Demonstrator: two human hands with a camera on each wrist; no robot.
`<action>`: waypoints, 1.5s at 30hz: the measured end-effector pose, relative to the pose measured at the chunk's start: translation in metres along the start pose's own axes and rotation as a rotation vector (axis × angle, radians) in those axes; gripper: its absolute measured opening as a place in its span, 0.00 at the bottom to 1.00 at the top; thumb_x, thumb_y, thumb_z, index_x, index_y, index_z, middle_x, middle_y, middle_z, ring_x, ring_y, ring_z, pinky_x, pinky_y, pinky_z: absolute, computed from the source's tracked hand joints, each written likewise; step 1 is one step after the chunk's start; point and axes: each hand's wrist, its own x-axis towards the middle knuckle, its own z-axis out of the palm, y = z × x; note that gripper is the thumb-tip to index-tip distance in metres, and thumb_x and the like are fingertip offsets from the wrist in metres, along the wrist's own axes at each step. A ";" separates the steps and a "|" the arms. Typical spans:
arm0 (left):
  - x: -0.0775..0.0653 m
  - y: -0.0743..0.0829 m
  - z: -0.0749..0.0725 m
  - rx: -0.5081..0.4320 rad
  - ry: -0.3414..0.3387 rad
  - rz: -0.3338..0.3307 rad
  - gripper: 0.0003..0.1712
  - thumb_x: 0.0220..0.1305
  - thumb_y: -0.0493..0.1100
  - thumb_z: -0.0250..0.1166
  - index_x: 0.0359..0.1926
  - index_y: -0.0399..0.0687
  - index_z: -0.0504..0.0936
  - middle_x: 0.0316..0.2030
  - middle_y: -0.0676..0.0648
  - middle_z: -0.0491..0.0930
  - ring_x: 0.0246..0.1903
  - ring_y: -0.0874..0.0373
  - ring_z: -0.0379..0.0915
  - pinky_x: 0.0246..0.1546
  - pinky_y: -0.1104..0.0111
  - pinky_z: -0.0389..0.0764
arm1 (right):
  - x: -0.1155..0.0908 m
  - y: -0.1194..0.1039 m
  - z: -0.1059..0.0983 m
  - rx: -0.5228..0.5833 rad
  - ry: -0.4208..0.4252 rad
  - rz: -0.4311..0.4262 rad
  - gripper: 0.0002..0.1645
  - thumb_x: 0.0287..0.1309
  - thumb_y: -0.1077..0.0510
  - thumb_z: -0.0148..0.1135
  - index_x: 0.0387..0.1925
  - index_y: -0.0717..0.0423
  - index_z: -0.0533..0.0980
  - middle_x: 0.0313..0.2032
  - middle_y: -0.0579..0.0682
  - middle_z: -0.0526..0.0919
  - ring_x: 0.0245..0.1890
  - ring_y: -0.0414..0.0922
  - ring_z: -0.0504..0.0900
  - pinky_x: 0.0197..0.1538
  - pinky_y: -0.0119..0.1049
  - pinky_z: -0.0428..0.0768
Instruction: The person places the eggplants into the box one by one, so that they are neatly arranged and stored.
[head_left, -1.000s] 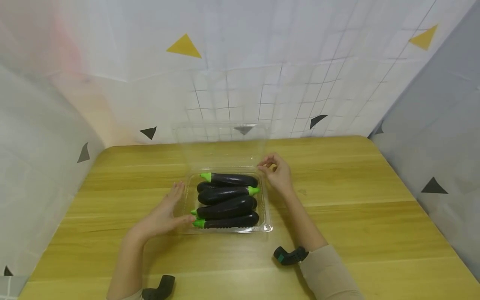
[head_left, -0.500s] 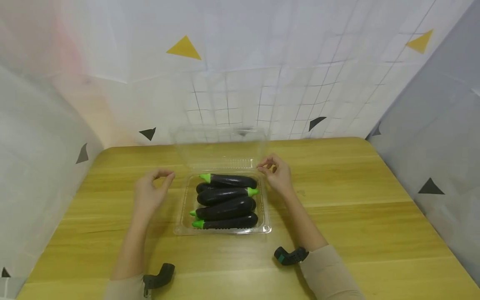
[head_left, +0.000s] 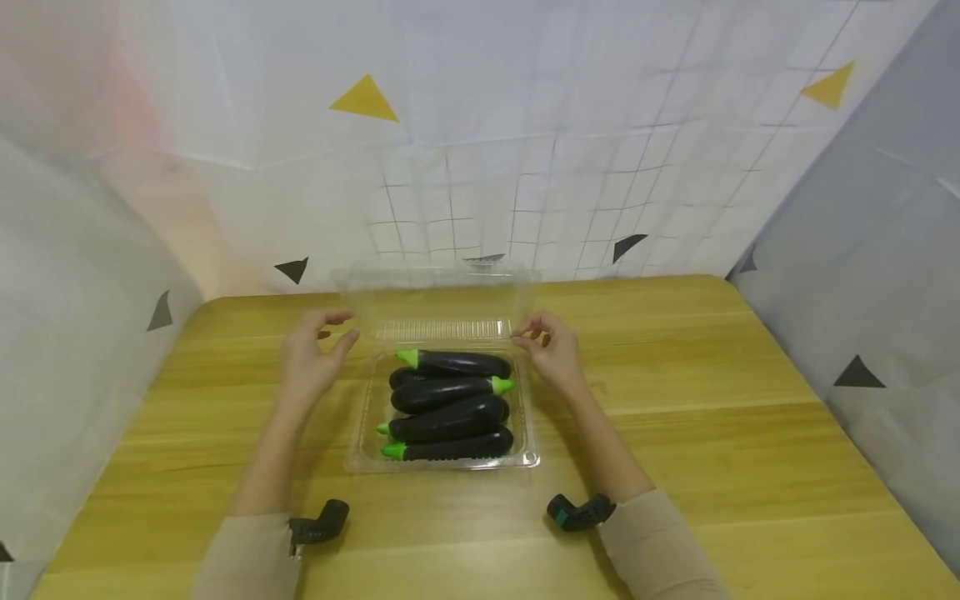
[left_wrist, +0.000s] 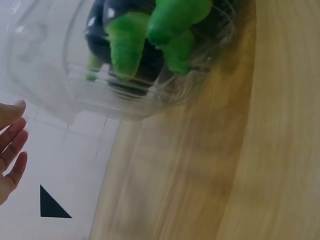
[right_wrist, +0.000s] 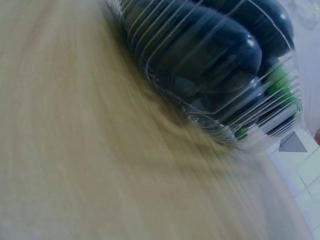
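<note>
A clear plastic clamshell box (head_left: 442, 467) stands at the table's middle with its see-through lid (head_left: 435, 300) raised at the back. Several dark eggplants (head_left: 450, 419) with green stem ends lie stacked inside. My right hand (head_left: 553, 352) pinches the lid's right edge near the hinge, thumb and forefinger together. Just off the lid's left edge is my left hand (head_left: 311, 354), thumb and fingers apart and holding nothing. In the left wrist view its fingers (left_wrist: 15, 142) show beside the box's clear corner. The right wrist view shows the box's ribbed side, with the right hand almost wholly out of frame.
The wooden table (head_left: 712, 450) extends on both sides of the box. A white sheet wall (head_left: 480, 100) with grid lines and triangle marks rises behind it. Black wrist-worn devices sit at both sleeves (head_left: 247, 558).
My left hand has left the box's left side, moved back and up, and come in toward the lid. The lid's top edge has dropped slightly. My right hand has stayed in place.
</note>
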 end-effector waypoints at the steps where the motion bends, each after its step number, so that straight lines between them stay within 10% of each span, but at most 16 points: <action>1: 0.000 0.000 0.001 0.001 0.006 0.005 0.14 0.59 0.33 0.68 0.47 0.36 0.81 0.45 0.39 0.81 0.48 0.45 0.74 0.51 0.51 0.74 | 0.000 0.000 0.000 -0.002 0.000 -0.001 0.08 0.49 0.70 0.70 0.29 0.58 0.79 0.32 0.50 0.84 0.31 0.43 0.73 0.27 0.28 0.68; 11: -0.001 0.001 0.009 0.094 0.064 0.072 0.07 0.55 0.32 0.71 0.33 0.38 0.81 0.33 0.40 0.82 0.39 0.45 0.77 0.47 0.52 0.76 | 0.000 -0.002 0.000 -0.049 0.009 -0.023 0.07 0.49 0.68 0.71 0.30 0.58 0.80 0.32 0.50 0.84 0.33 0.44 0.74 0.30 0.29 0.70; 45: -0.005 0.002 0.008 0.119 0.071 0.055 0.08 0.55 0.34 0.72 0.34 0.40 0.79 0.33 0.41 0.82 0.38 0.44 0.78 0.47 0.54 0.76 | 0.003 -0.052 -0.018 -0.208 0.270 -0.430 0.11 0.44 0.69 0.74 0.32 0.61 0.81 0.30 0.53 0.85 0.32 0.48 0.76 0.31 0.29 0.69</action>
